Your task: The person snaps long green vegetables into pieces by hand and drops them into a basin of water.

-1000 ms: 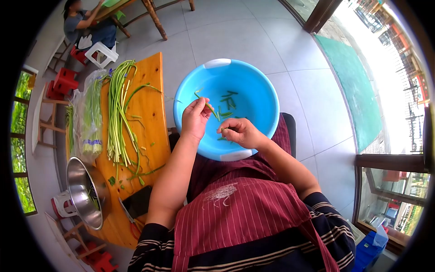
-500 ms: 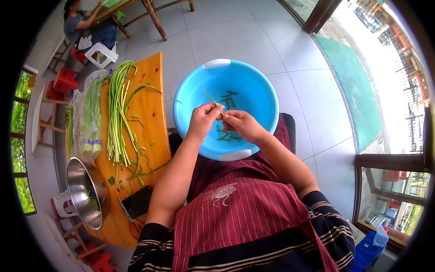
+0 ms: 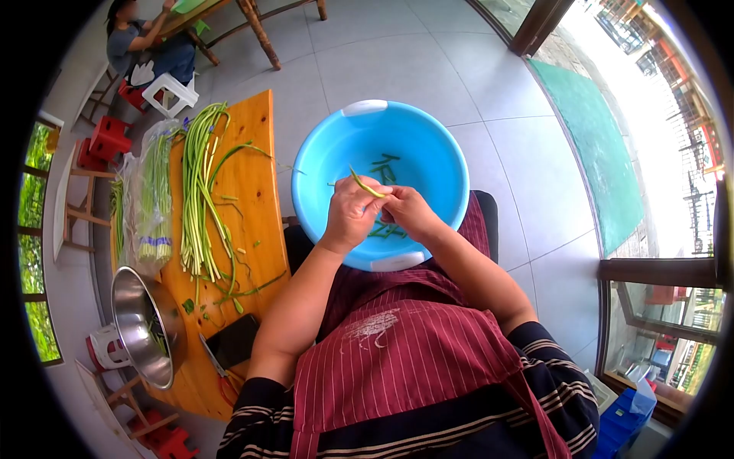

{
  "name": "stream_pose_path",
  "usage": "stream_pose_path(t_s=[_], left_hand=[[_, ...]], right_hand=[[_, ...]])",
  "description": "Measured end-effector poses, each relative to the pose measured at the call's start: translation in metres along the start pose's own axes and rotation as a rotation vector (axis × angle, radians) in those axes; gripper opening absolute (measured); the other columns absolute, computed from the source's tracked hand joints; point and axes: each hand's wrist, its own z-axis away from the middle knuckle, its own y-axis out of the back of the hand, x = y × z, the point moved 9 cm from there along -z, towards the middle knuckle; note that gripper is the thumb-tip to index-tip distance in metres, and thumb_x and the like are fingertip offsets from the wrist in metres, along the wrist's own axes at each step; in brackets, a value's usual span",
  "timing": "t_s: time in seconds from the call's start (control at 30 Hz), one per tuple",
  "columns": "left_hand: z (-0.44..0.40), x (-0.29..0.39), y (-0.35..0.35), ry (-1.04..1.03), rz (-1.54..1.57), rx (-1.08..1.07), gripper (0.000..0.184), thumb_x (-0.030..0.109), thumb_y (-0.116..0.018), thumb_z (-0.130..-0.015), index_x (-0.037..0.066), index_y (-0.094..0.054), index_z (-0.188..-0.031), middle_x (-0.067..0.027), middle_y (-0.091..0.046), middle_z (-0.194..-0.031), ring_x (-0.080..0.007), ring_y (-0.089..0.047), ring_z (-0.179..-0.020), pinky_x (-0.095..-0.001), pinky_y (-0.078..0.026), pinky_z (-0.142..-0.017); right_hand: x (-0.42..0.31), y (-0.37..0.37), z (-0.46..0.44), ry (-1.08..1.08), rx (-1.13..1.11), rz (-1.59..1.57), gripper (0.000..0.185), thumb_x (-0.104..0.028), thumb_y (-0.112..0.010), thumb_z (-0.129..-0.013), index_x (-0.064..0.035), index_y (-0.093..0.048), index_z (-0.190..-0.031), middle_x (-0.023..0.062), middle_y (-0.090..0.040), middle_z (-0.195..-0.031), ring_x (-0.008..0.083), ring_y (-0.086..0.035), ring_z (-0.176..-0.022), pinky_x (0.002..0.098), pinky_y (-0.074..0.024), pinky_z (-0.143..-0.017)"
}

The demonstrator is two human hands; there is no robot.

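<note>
Over the blue basin (image 3: 313,145) my two hands meet, fingertips close together. My left hand (image 3: 353,210) is closed on a thin green stem (image 3: 367,185), whose pale tip sticks up and to the left. The fingers of my right hand (image 3: 409,210) pinch the lower end of the same stem. Short cut green pieces (image 3: 384,164) lie on the basin's bottom, beyond my hands and partly hidden below them. Long green stalks (image 3: 197,183) lie in a loose bunch on the wooden table (image 3: 256,183) to the left.
Bagged stalks (image 3: 157,199), a steel bowl (image 3: 170,321), a dark phone-like object (image 3: 234,340) and orange-handled scissors (image 3: 227,386) are at the left. A person (image 3: 141,42) sits at the upper left near a white stool (image 3: 172,93). Glass doors stand at the right.
My hands were apart one second ago and have come together over the basin. The stem has moved right with my left hand, and my right hand now grips its end.
</note>
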Motion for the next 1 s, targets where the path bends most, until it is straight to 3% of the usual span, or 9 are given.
stream_pose_path(t_s=[0.33, 0.4, 0.43, 0.53, 0.63, 0.77, 0.83, 0.9, 1.0], left_hand=[[0.0, 0.022, -0.007, -0.183, -0.053, -0.042, 0.01, 0.007, -0.063, -0.072, 0.01, -0.06, -0.082, -0.0008, -0.057, -0.076, -0.0173, -0.054, -0.072, -0.0295, -0.039, -0.072], [0.023, -0.055, -0.008, 0.652, 0.612, 0.145, 0.006, 0.01, -0.059, -0.079, 0.006, -0.059, -0.083, -0.0037, -0.057, -0.076, -0.0168, -0.054, -0.072, -0.028, -0.041, -0.067], [0.025, -0.064, -0.008, 0.652, 0.611, 0.145, 0.006, 0.01, -0.059, -0.079, 0.006, -0.059, -0.083, -0.0037, -0.057, -0.076, -0.0168, -0.054, -0.072, -0.028, -0.041, -0.067], [0.046, -0.079, -0.042, 1.068, 1.419, 0.162, 0.012, 0.015, -0.054, -0.084, 0.003, -0.056, -0.085, -0.006, -0.057, -0.074, -0.0148, -0.054, -0.069, -0.0276, -0.044, -0.062], [0.05, -0.082, -0.047, 1.065, 1.424, 0.104, 0.013, 0.019, -0.053, -0.084, 0.007, -0.057, -0.087, -0.0057, -0.058, -0.075, -0.0167, -0.054, -0.068, -0.0327, -0.044, -0.06], [0.057, -0.093, -0.047, 1.083, 1.383, 0.161, 0.012, 0.019, -0.054, -0.084, 0.008, -0.057, -0.086, -0.0045, -0.058, -0.077, -0.0154, -0.053, -0.069, -0.0317, -0.042, -0.063], [0.066, -0.125, -0.019, 1.185, 1.388, 0.607, 0.012, 0.018, -0.055, -0.083, 0.007, -0.057, -0.085, -0.0028, -0.057, -0.078, -0.0124, -0.051, -0.073, -0.0262, -0.039, -0.068], [0.05, -0.114, -0.007, 0.991, 1.305, 0.525, 0.01, 0.019, -0.056, -0.083, 0.009, -0.057, -0.084, -0.0008, -0.057, -0.08, -0.0103, -0.049, -0.077, -0.0244, -0.037, -0.071], [0.046, -0.097, -0.04, 0.984, 1.247, 0.191, 0.009, 0.017, -0.059, -0.081, 0.008, -0.06, -0.084, -0.0004, -0.058, -0.082, -0.0096, -0.05, -0.081, -0.025, -0.037, -0.075]], right_hand=[[0.002, 0.003, 0.01, -0.001, -0.001, -0.234, 0.018, -0.018, -0.049, -0.085, -0.0013, -0.056, -0.083, -0.0004, -0.048, -0.066, 0.0068, -0.043, -0.058, 0.0209, -0.0368, -0.053], [-0.011, 0.001, 0.015, 0.123, -0.056, -0.047, 0.017, -0.017, -0.048, -0.085, -0.0019, -0.055, -0.083, -0.0005, -0.048, -0.066, 0.0072, -0.043, -0.059, 0.0219, -0.0375, -0.053], [-0.023, -0.005, 0.019, 0.242, -0.114, 0.143, 0.016, -0.016, -0.047, -0.085, -0.0025, -0.055, -0.082, -0.0006, -0.048, -0.065, 0.0077, -0.044, -0.059, 0.0229, -0.0383, -0.054], [-0.038, -0.013, 0.026, 0.383, -0.119, 0.376, 0.011, -0.012, -0.048, -0.083, -0.0028, -0.054, -0.081, 0.0026, -0.05, -0.065, 0.0122, -0.048, -0.06, 0.0265, -0.0403, -0.055], [-0.062, -0.02, 0.035, 0.641, -0.105, 0.621, 0.006, -0.005, -0.049, -0.078, -0.0018, -0.054, -0.08, 0.0077, -0.052, -0.066, 0.0199, -0.051, -0.061, 0.0295, -0.0419, -0.056], [-0.074, -0.025, 0.044, 0.585, -0.133, 0.64, 0.007, -0.005, -0.048, -0.079, -0.0024, -0.055, -0.078, 0.0081, -0.054, -0.068, 0.0172, -0.051, -0.062, 0.0278, -0.0414, -0.057], [-0.088, -0.058, 0.077, 0.837, -0.386, 0.596, 0.007, -0.001, -0.049, -0.074, -0.0024, -0.055, -0.078, 0.0097, -0.053, -0.068, 0.023, -0.051, -0.061, 0.0297, -0.0428, -0.057], [-0.091, -0.071, 0.09, 0.855, -0.472, 0.536, 0.007, -0.003, -0.049, -0.077, -0.003, -0.055, -0.08, 0.0077, -0.054, -0.068, 0.0174, -0.052, -0.062, 0.0281, -0.0427, -0.057], [-0.073, -0.017, 0.045, 0.481, 0.084, 0.242, 0.016, -0.012, -0.042, -0.087, -0.0024, -0.054, -0.085, 0.0029, -0.055, -0.075, 0.0107, -0.052, -0.069, 0.0266, -0.0437, -0.06]])
